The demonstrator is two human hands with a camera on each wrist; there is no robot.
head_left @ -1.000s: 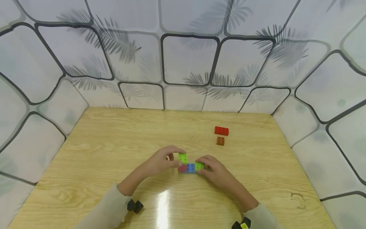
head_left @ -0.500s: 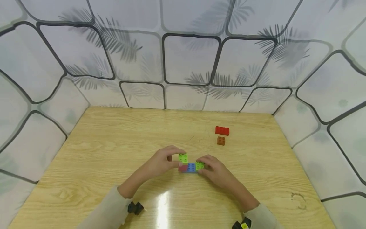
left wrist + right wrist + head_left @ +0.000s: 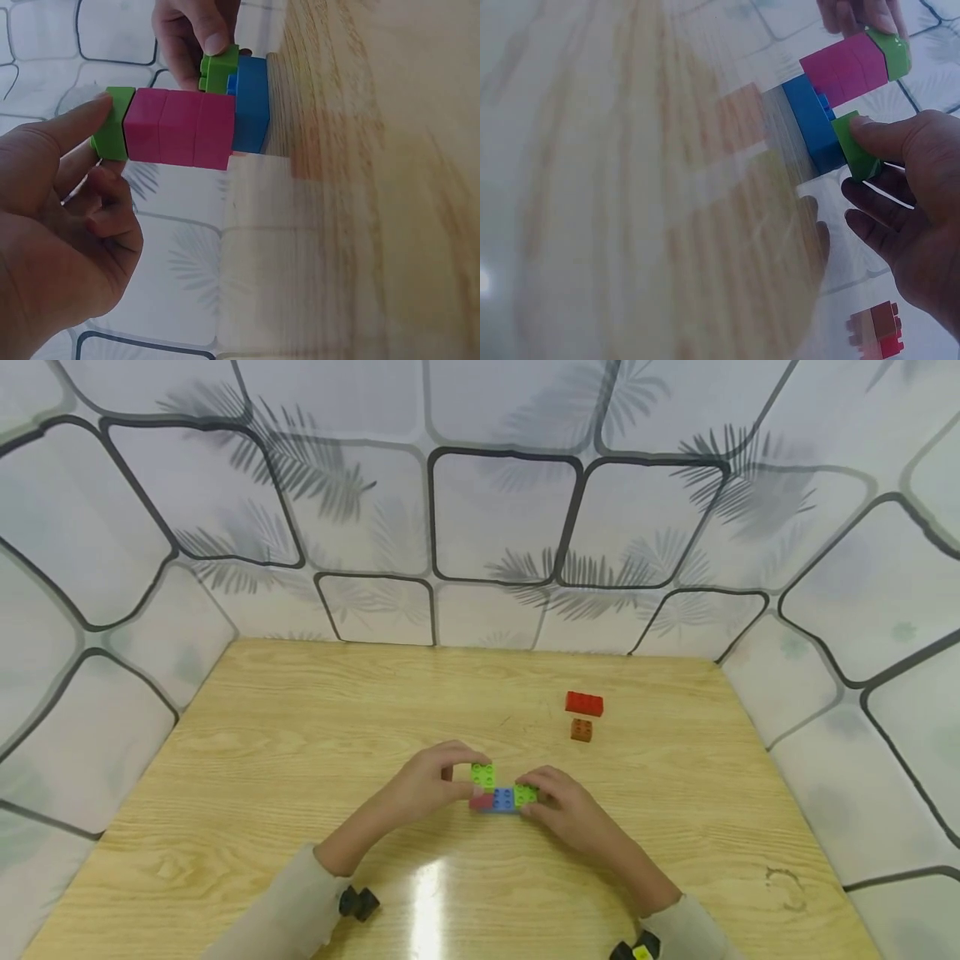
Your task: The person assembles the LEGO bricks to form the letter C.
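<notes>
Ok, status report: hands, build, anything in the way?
Left hand pinches square green plastic brick atop pink plastic stack. Right hand pinches matching green brick on long blue plastic brick. Rectangular red plastic brick, square orange plastic brick beyond, not obstructing.

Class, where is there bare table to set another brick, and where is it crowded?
Bare: the wide left part of the table, between the left sleeve and left wall; also the stretch from the red brick and brown brick across to the right wall. Crowded: the middle, where the left hand and right hand pinch green bricks.
</notes>
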